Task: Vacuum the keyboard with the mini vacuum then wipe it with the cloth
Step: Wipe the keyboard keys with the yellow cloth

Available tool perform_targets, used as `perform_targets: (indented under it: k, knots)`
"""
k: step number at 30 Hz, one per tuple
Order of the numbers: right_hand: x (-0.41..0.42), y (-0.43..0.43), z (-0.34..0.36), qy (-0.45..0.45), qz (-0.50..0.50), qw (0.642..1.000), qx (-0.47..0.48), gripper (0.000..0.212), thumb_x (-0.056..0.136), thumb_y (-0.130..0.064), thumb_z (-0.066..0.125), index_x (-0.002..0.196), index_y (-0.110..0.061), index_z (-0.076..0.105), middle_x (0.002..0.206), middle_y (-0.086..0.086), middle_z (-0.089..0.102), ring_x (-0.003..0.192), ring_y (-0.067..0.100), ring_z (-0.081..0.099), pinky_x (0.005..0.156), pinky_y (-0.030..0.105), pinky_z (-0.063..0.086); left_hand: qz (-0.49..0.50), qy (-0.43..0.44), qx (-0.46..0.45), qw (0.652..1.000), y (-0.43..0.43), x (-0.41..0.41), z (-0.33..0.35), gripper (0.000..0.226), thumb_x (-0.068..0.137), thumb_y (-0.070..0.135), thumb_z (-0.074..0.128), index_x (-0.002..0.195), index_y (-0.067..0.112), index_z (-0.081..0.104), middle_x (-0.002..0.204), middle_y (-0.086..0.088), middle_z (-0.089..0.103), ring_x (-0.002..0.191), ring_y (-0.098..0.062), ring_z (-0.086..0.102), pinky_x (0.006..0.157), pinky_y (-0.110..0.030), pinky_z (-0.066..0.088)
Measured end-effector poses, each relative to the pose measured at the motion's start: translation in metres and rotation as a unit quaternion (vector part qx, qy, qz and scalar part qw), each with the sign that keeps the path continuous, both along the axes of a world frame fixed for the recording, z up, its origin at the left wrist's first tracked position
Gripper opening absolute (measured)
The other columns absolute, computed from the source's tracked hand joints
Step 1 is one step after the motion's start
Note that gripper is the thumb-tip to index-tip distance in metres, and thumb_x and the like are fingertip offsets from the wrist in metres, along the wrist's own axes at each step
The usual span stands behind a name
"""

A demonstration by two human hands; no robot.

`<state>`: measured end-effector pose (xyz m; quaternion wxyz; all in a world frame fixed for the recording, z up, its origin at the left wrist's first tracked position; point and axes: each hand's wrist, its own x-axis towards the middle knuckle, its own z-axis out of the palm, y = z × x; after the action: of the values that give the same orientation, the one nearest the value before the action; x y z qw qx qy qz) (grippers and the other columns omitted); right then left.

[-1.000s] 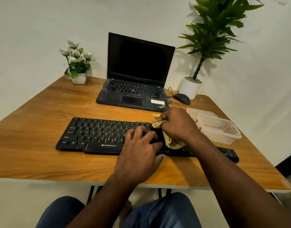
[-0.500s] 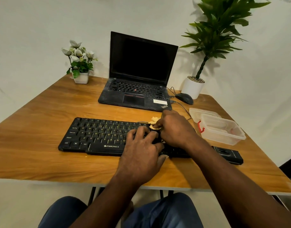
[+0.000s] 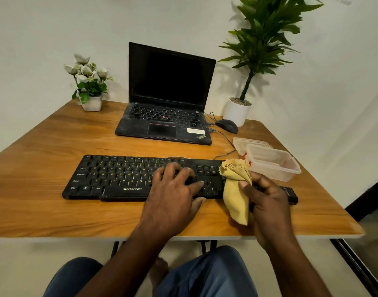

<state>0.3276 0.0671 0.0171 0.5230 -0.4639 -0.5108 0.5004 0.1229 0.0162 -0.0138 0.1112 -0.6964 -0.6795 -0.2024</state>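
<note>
A black Zebronics keyboard (image 3: 119, 176) lies across the front of the wooden table (image 3: 44, 211). My left hand (image 3: 173, 196) rests flat on its middle-right keys, fingers spread. My right hand (image 3: 267, 202) grips a bunched yellow cloth (image 3: 236, 189), held up over the keyboard's right end with the cloth's lower corner hanging toward the table edge. A black stick-shaped device (image 3: 290, 195), possibly the mini vacuum, lies on the table behind my right hand, mostly hidden.
An open black laptop (image 3: 168, 103) sits behind the keyboard, with a black mouse (image 3: 226, 126) and its cable to the right. Clear plastic containers (image 3: 271, 161) stand at the right. A small flower pot (image 3: 91, 102) and a tall potted plant (image 3: 237, 111) stand at the back corners.
My right hand has lifted the cloth off the keys and drawn it right and toward me, so it now hangs free. My left hand stays on the keyboard.
</note>
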Motion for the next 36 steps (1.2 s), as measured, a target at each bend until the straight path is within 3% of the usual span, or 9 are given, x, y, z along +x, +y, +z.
perform_targets:
  k: [8, 12, 16, 19, 23, 26, 28, 33, 36]
  knots:
    - [0.005, -0.012, -0.025, -0.02, -0.031, 0.999, 0.003, 0.015, 0.095, -0.01, 0.069, 0.104, -0.019, 0.077, 0.103, 0.011, 0.077, 0.1, 0.028, 0.072, 0.091, 0.056, 0.057, 0.006, 0.0, 0.006, 1.0, -0.004, 0.001, 0.0, 0.049, 0.092, 0.064, 0.054, 0.135, 0.044, 0.062, 0.138, 0.011, 0.056, 0.133, -0.023, 0.039, 0.109, -0.05, 0.036]
    - [0.005, -0.008, -0.02, -0.013, 0.001, 1.0, -0.026, 0.018, 0.095, -0.01, 0.069, 0.11, -0.016, 0.075, 0.103, 0.004, 0.079, 0.102, 0.03, 0.073, 0.09, 0.05, 0.06, -0.035, -0.022, 0.054, 0.998, -0.005, 0.004, 0.0, 0.047, 0.093, 0.062, 0.053, 0.132, 0.037, 0.066, 0.127, 0.012, 0.06, 0.124, -0.02, 0.044, 0.101, -0.046, 0.042]
    - [0.008, -0.008, -0.014, 0.017, 0.072, 0.996, -0.046, 0.028, 0.087, -0.018, 0.073, 0.115, -0.015, 0.073, 0.108, 0.005, 0.079, 0.103, 0.028, 0.074, 0.084, 0.045, 0.061, -0.079, -0.172, 0.04, 0.981, -0.013, 0.021, 0.007, 0.059, 0.096, 0.068, 0.043, 0.139, 0.033, 0.062, 0.113, 0.018, 0.065, 0.105, -0.003, 0.048, 0.089, -0.033, 0.046]
    - [0.013, -0.008, -0.015, 0.028, 0.098, 0.994, -0.049, 0.041, 0.082, -0.023, 0.073, 0.121, -0.014, 0.069, 0.11, 0.01, 0.078, 0.103, 0.031, 0.074, 0.087, 0.05, 0.06, -0.081, -0.341, 0.007, 0.936, -0.012, 0.033, 0.01, 0.065, 0.095, 0.071, 0.043, 0.149, 0.036, 0.051, 0.102, 0.03, 0.064, 0.094, 0.007, 0.061, 0.081, -0.026, 0.054]
    - [0.024, -0.007, -0.015, 0.054, 0.138, 0.987, -0.055, 0.043, 0.084, -0.019, 0.072, 0.125, -0.008, 0.063, 0.113, 0.02, 0.075, 0.103, 0.035, 0.072, 0.087, 0.047, 0.058, -0.088, -0.382, -0.041, 0.919, -0.001, 0.046, 0.024, 0.074, 0.092, 0.07, 0.054, 0.158, 0.044, 0.032, 0.113, 0.016, 0.073, 0.082, 0.006, 0.068, 0.078, -0.028, 0.06]
    - [0.031, -0.006, -0.012, 0.056, 0.176, 0.981, -0.064, 0.042, 0.085, -0.017, 0.071, 0.125, -0.005, 0.063, 0.113, 0.021, 0.074, 0.101, 0.032, 0.072, 0.084, 0.043, 0.059, -0.103, -0.496, -0.045, 0.861, 0.009, 0.05, 0.03, 0.053, 0.09, 0.048, 0.075, 0.138, 0.053, 0.053, 0.113, 0.013, 0.071, 0.088, -0.008, 0.073, 0.078, -0.045, 0.064]
    - [0.032, -0.005, -0.01, 0.048, 0.187, 0.979, -0.066, 0.04, 0.086, -0.017, 0.071, 0.123, -0.006, 0.064, 0.112, 0.019, 0.075, 0.1, 0.03, 0.072, 0.083, 0.042, 0.059, -0.089, -0.521, -0.028, 0.848, 0.015, 0.05, 0.031, 0.039, 0.085, 0.039, 0.082, 0.119, 0.05, 0.065, 0.101, 0.007, 0.069, 0.09, -0.017, 0.071, 0.073, -0.052, 0.063]
    - [0.034, -0.008, -0.007, 0.003, 0.242, 0.968, -0.065, 0.047, 0.086, -0.024, 0.076, 0.13, -0.015, 0.061, 0.113, 0.011, 0.075, 0.097, 0.024, 0.073, 0.075, 0.038, 0.06, -0.035, -0.576, 0.026, 0.816, 0.015, 0.049, 0.036, 0.013, 0.085, 0.032, 0.084, 0.093, 0.031, 0.073, 0.089, 0.008, 0.075, 0.084, -0.017, 0.074, 0.069, -0.051, 0.064]
    - [0.035, -0.009, -0.008, -0.002, 0.249, 0.967, -0.058, 0.055, 0.08, -0.01, 0.083, 0.129, -0.015, 0.061, 0.116, 0.009, 0.075, 0.104, 0.022, 0.072, 0.08, 0.037, 0.061, 0.001, -0.597, 0.063, 0.8, 0.012, 0.042, 0.041, 0.011, 0.088, 0.031, 0.081, 0.093, 0.027, 0.072, 0.088, 0.004, 0.075, 0.08, -0.017, 0.074, 0.062, -0.045, 0.065]
